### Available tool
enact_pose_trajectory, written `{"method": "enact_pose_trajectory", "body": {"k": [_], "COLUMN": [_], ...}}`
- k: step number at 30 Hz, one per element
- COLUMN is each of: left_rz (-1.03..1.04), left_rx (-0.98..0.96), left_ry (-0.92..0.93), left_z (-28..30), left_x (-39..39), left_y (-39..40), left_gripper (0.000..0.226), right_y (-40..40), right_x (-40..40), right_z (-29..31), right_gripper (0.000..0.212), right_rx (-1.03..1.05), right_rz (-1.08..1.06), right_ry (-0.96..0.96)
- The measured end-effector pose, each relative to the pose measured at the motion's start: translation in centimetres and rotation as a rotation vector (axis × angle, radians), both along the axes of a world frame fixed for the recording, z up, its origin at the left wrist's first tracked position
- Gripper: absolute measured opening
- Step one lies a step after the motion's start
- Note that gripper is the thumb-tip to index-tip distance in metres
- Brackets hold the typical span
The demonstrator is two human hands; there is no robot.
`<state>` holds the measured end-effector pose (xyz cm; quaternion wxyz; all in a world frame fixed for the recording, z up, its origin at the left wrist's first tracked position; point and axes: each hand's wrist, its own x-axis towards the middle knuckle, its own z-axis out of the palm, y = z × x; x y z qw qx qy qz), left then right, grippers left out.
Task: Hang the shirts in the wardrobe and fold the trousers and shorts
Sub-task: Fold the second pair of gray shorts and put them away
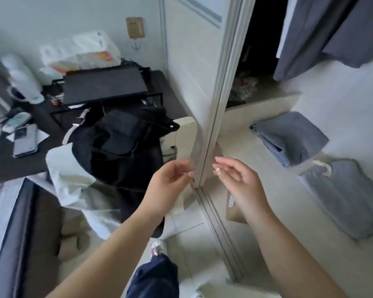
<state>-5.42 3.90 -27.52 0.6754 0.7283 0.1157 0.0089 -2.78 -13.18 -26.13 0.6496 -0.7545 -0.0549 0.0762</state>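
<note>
Both empty: left hand (170,181), right hand (237,179) loosely curled beside wardrobe door edge (211,130); folded grey trousers (293,136) inside

Both forearms are bare, with no sleeves in view. The left hand (170,181) and right hand (235,179) wear light, pale-painted nails, and a thin ring shows on a left finger. Below, a leg in dark navy trousers (155,278) ends in a light patterned slipper (157,248)

Dark table (157,82) at left, carrying a black stand (105,86), a white kettle (24,82), a plastic bag (82,51), a phone (25,140). Beige wall socket (135,27) above.
</note>
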Motion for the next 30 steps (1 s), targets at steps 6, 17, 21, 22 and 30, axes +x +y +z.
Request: {"method": "enact_pose_trajectory", "body": {"k": [6,17,21,22,30], "left_rz": [0.301,0.771,0.908,0.945,1.142], "left_rx": [-0.055,-0.087,-0.065,-0.058,-0.134], "left_ry": [-0.013,-0.028,-0.024,-0.015,0.039], "left_z": [0.6,-0.2,-0.5,-0.7,-2.7], "left_x": [-9.7,-30.2,-37.7,-40.0,-50.7], "left_y": [6.7,22.3,28.5,30.4,38.8], "left_gripper": [0.020,0.017,0.018,0.019,0.015], "right_y": [8.0,28.6,36.4,38.8,50.1], "right_x": [-4.5,-17.8,-24.3,-26.4,-35.2], "right_z": [-0.7,-0.3,-1.1,-1.4,-4.4], "right_gripper": [0.028,0.027,0.029,0.029,0.030], "right_rx": [-0.042,-0.002,0.017,0.010,-0.059], "right_rz": [0.279,0.683,0.794,0.829,1.065], "right_ry": [-0.032,-0.040,-0.030,-0.029,0.004]}}
